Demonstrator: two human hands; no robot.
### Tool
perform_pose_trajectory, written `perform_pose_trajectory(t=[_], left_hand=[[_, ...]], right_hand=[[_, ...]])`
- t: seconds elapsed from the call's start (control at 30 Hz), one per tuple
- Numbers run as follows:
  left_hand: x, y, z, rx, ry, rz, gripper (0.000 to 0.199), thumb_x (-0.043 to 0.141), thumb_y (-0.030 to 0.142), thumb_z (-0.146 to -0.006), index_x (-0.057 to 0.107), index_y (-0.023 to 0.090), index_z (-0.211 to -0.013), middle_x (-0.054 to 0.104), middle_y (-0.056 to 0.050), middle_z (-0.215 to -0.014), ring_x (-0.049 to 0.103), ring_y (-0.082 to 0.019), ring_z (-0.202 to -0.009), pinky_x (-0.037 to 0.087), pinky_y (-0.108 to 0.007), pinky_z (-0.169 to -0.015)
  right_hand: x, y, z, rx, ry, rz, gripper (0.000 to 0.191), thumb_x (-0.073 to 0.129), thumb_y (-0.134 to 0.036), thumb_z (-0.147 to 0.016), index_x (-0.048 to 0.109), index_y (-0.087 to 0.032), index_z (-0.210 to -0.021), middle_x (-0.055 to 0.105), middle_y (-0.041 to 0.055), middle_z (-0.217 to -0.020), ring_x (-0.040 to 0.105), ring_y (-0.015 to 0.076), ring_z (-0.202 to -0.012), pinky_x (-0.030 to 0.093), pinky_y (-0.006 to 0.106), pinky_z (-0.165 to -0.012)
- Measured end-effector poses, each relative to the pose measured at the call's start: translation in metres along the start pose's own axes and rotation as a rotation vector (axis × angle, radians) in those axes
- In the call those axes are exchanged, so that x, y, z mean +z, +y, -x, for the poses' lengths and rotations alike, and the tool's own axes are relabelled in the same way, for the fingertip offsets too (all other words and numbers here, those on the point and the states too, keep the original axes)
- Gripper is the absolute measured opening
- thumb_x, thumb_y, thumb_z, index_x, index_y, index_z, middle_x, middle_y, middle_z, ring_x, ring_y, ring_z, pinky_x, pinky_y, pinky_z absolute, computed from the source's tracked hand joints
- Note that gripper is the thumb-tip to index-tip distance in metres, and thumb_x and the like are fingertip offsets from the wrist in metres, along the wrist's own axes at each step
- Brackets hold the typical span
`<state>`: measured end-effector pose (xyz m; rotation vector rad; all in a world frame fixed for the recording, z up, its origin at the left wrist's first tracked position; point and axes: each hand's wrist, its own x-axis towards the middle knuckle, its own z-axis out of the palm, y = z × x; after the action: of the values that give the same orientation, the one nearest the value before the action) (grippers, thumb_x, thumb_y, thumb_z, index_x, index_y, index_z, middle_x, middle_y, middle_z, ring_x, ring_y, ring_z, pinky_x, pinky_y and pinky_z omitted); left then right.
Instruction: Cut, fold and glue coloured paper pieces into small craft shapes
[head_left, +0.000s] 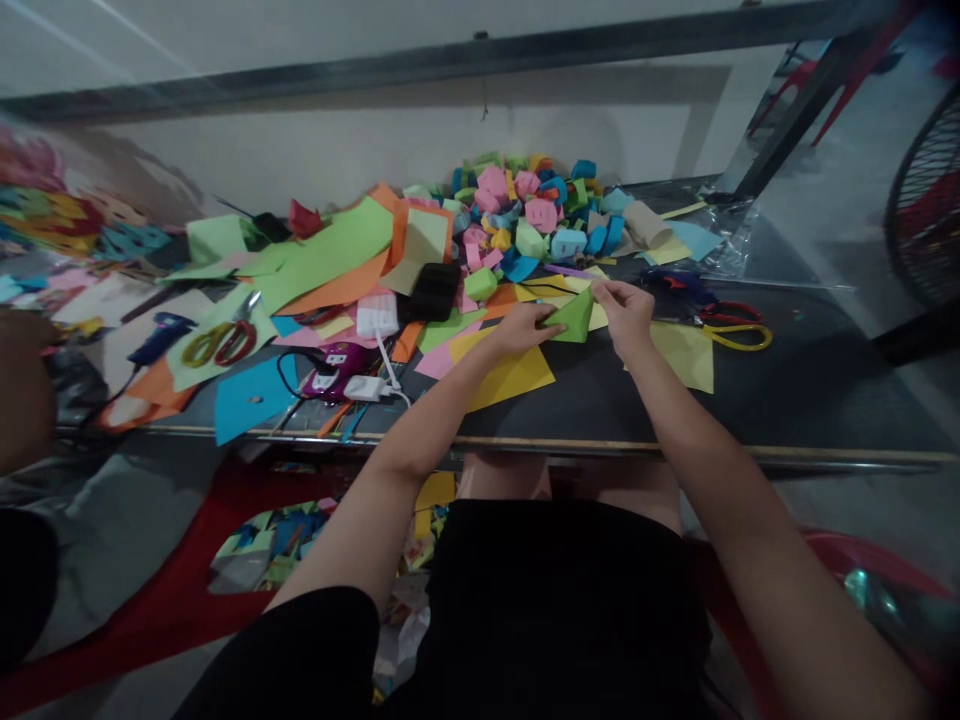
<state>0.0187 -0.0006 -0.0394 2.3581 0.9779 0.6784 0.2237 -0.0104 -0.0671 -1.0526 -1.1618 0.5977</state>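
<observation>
Between my hands is a piece of green paper point(573, 319), with what looks like a folded, slanted edge. My left hand point(523, 328) pinches its left side, just above a yellow sheet point(514, 380) on the table. At the paper's upper right corner, the fingertips of my right hand point(625, 308) are closed on it. A pale yellow sheet point(684, 352) lies under and beside my right wrist. Scissors with red and yellow handles point(739, 328) rest to the right of that hand.
Behind my hands rises a pile of small folded paper shapes point(525, 215). A purple power strip point(337, 372) with plugs, more scissors point(225, 335) and a blue glue gun point(159, 337) lie left. Another person's arm point(22, 390) shows at the left edge; a fan point(926, 200) stands right.
</observation>
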Motion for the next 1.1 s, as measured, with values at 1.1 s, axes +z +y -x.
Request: perform_pose_trajectory(t=[1.1], left_hand=[[0.014,-0.011,-0.006,0.026,0.127,0.204,0.053,0.056,0.057,-0.089,0.028,0.022,-0.059,0.025,0.006,-0.058,0.026,-0.009,-0.054,0.022,-0.027,-0.053]], right_hand=[[0.001,-0.015,0.006,0.115,-0.253,0.185,0.042,0.082,-0.062,-0.07,0.079,-0.02,-0.069,0.078,0.0041,-0.075,0.072,0.0226,-0.076,0.058,0.034,-0.073]])
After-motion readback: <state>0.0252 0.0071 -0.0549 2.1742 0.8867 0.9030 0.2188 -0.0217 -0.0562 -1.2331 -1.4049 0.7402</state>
